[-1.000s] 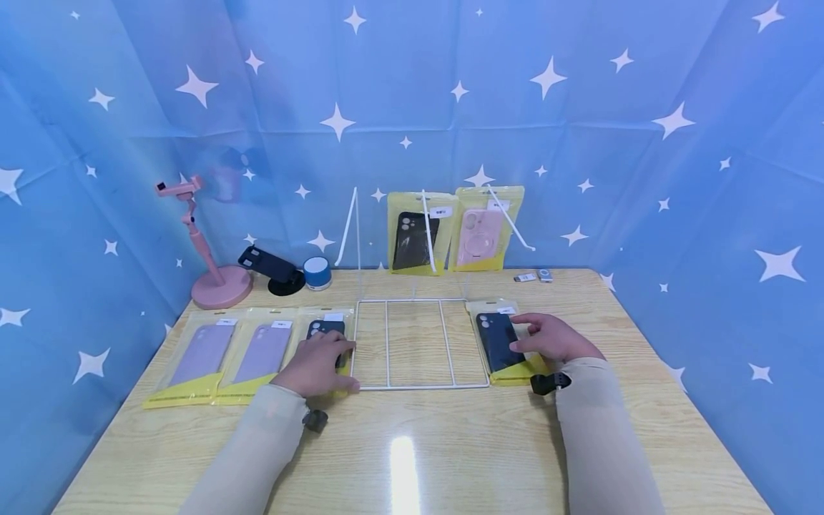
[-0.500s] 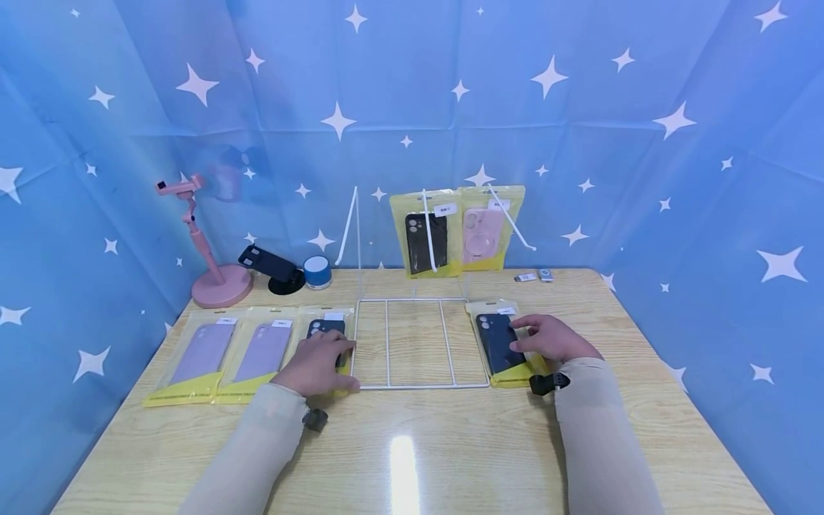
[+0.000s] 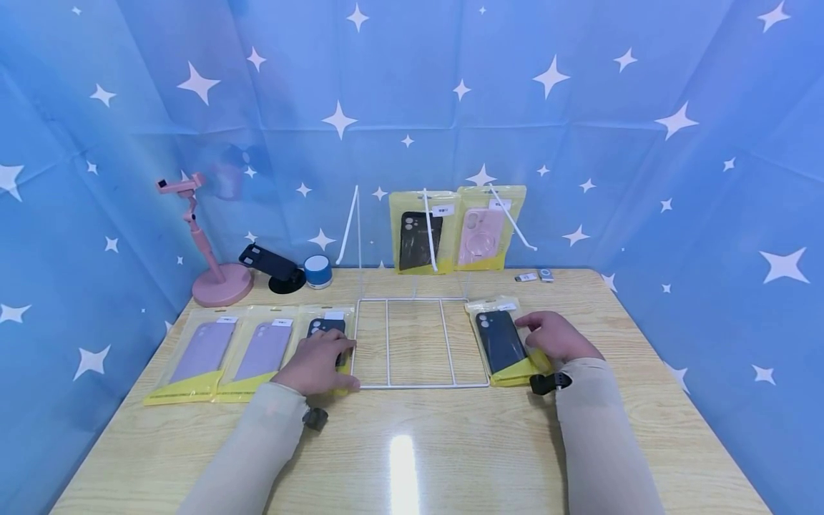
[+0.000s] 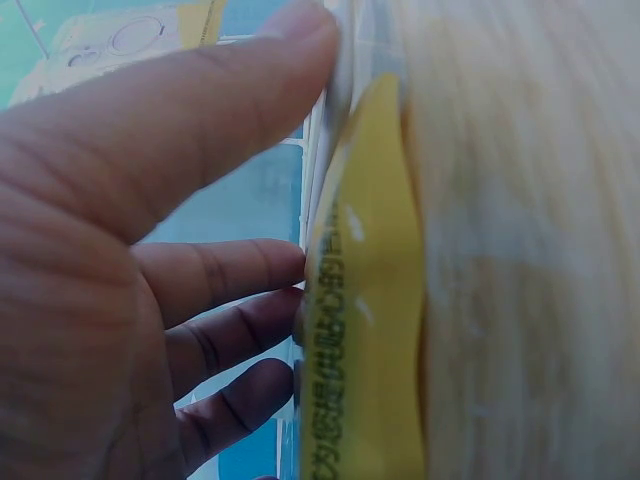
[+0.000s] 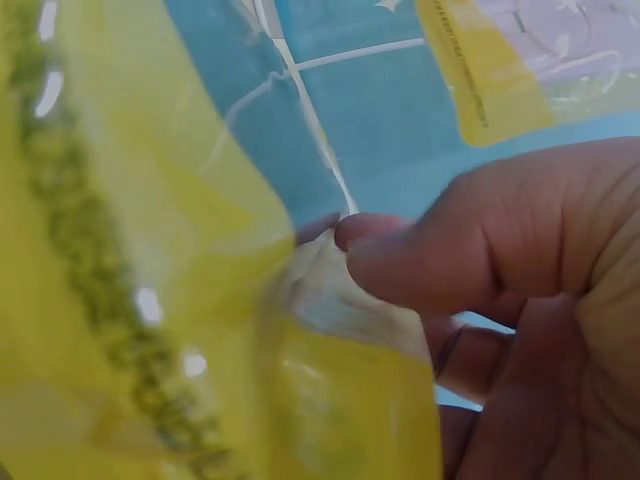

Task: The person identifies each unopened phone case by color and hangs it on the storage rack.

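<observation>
My right hand (image 3: pixel 558 337) pinches the right edge of a clear and yellow pouch (image 5: pixel 370 400) between thumb and fingers. Inside the pouch is a black phone case (image 3: pixel 502 342), lying just right of the white wire rack's (image 3: pixel 425 387) base. At the rack's left side my left hand (image 3: pixel 317 363) rests over another pouch with a dark phone case (image 3: pixel 325 327), partly hidden by the hand. In the left wrist view, the left fingertips touch near that pouch's yellow end (image 4: pixel 375 300), and the thumb lies stretched along the rack's edge.
Two pouches with lilac phone cases (image 3: pixel 204 350) lie at left. Hanging from rack hooks are a black case pouch (image 3: pixel 420 239) and a pink case pouch (image 3: pixel 481 232). Behind stand a pink phone stand (image 3: pixel 222 286), a black phone holder (image 3: pixel 270 265) and a blue speaker (image 3: pixel 317 272).
My right hand has shifted from over the black case to its pouch's edge, whose yellow corner is now raised. The hanging black case pouch swings slightly. The left hand stays put.
</observation>
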A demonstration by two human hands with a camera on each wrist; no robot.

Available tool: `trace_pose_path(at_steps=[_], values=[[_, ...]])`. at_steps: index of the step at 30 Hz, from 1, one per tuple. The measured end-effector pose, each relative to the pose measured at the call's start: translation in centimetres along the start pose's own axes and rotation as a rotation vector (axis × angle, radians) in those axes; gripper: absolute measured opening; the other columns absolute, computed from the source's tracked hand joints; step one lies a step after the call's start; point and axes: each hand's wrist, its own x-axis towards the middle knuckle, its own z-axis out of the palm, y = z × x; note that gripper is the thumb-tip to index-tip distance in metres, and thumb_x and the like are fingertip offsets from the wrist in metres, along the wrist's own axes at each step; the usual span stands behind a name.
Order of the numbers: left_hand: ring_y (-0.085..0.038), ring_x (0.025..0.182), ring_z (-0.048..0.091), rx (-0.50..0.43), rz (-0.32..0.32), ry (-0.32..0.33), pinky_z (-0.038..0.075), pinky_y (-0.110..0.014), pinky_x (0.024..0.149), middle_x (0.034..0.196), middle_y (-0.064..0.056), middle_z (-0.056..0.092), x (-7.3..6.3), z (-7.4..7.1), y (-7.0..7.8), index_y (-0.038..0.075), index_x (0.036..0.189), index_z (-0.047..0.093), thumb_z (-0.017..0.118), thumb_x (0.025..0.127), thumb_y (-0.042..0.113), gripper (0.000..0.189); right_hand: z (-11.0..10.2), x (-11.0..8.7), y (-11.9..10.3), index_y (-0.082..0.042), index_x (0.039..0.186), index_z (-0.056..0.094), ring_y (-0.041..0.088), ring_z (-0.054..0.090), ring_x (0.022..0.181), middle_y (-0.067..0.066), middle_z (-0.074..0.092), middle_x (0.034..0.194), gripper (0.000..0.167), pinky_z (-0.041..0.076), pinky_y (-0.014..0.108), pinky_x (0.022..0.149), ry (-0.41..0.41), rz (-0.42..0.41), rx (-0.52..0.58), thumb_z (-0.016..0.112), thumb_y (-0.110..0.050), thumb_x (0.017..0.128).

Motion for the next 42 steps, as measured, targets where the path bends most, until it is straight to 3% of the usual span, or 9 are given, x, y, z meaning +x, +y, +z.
trace_pose_path(at_steps=[6,11,16,20,23,26,31,35,42], values=[[-0.03,0.129,0.053,0.0,0.002,0.0,0.042,-0.055,0.114,0.144,-0.006,0.059,-0.1,-0.1,-0.1,0.017,0.146,0.064,0.091,0.077,0.051,0.082,-0.1,0.1,-0.1,-0.004,0.149,0.057,0.049,0.04,0.146,0.031,0.044,0.157,0.056,0.04,0.065,0.115,0.003,-0.027,0.053,0.055,-0.003,0.093],[-0.03,0.131,0.052,-0.001,0.001,-0.005,0.041,-0.055,0.115,0.145,-0.006,0.059,0.0,-0.1,-0.1,0.018,0.147,0.064,0.091,0.077,0.052,0.083,-0.3,-0.2,0.1,-0.007,0.148,0.057,0.043,0.043,0.135,0.028,0.042,0.155,0.054,0.046,0.055,0.105,-0.014,-0.047,0.115,0.062,-0.008,0.095],[-0.031,0.131,0.052,0.0,0.006,-0.007,0.04,-0.055,0.115,0.145,-0.006,0.059,0.0,-0.1,0.1,0.018,0.147,0.063,0.091,0.077,0.053,0.083,-0.5,0.0,1.0,-0.01,0.149,0.057,0.049,0.036,0.147,0.028,0.035,0.163,0.052,0.048,0.049,0.103,-0.063,-0.071,0.168,0.063,-0.01,0.096],[-0.03,0.13,0.053,-0.001,0.012,0.002,0.041,-0.055,0.115,0.143,-0.006,0.06,-0.1,-0.1,0.1,0.017,0.146,0.064,0.091,0.077,0.052,0.082,-0.6,0.2,1.5,-0.015,0.15,0.059,0.047,0.05,0.123,0.03,0.042,0.154,0.053,0.049,0.039,0.088,-0.102,-0.058,0.201,0.063,-0.011,0.097],[-0.03,0.13,0.052,-0.002,0.011,0.005,0.04,-0.054,0.115,0.144,-0.005,0.06,-0.1,-0.1,0.0,0.017,0.146,0.064,0.091,0.077,0.052,0.082,-0.6,0.2,1.5,-0.016,0.15,0.06,0.04,0.053,0.119,0.03,0.04,0.156,0.053,0.051,0.036,0.089,-0.127,-0.04,0.25,0.062,-0.011,0.098],[-0.03,0.131,0.052,-0.006,0.01,0.007,0.04,-0.055,0.116,0.145,-0.006,0.059,-0.1,-0.1,0.0,0.017,0.146,0.064,0.091,0.077,0.051,0.082,-0.6,0.2,1.5,-0.013,0.152,0.058,0.036,0.053,0.135,0.03,0.032,0.165,0.055,0.053,0.036,0.096,-0.155,-0.048,0.288,0.061,-0.009,0.097],[-0.03,0.131,0.052,-0.006,0.008,0.009,0.04,-0.054,0.115,0.146,-0.006,0.059,0.0,0.0,-0.1,0.017,0.146,0.064,0.091,0.077,0.052,0.082,-0.7,0.2,1.4,-0.01,0.154,0.054,0.026,0.066,0.117,0.026,0.039,0.163,0.059,0.056,0.033,0.093,-0.188,-0.049,0.343,0.061,-0.007,0.096],[-0.03,0.131,0.052,-0.009,-0.002,0.005,0.041,-0.054,0.115,0.146,-0.005,0.059,0.0,0.0,0.0,0.018,0.146,0.064,0.091,0.076,0.052,0.082,-0.7,0.2,1.4,-0.01,0.155,0.053,0.028,0.062,0.123,0.024,0.031,0.168,0.06,0.054,0.033,0.097,-0.191,-0.045,0.359,0.061,-0.006,0.096],[-0.029,0.131,0.051,-0.011,-0.009,0.001,0.042,-0.054,0.115,0.146,-0.005,0.059,0.0,0.0,-0.1,0.019,0.146,0.064,0.092,0.076,0.053,0.082,-0.6,0.2,1.3,-0.014,0.154,0.055,0.039,0.037,0.145,0.023,0.017,0.173,0.063,0.043,0.041,0.108,-0.198,-0.086,0.319,0.066,-0.003,0.092]])
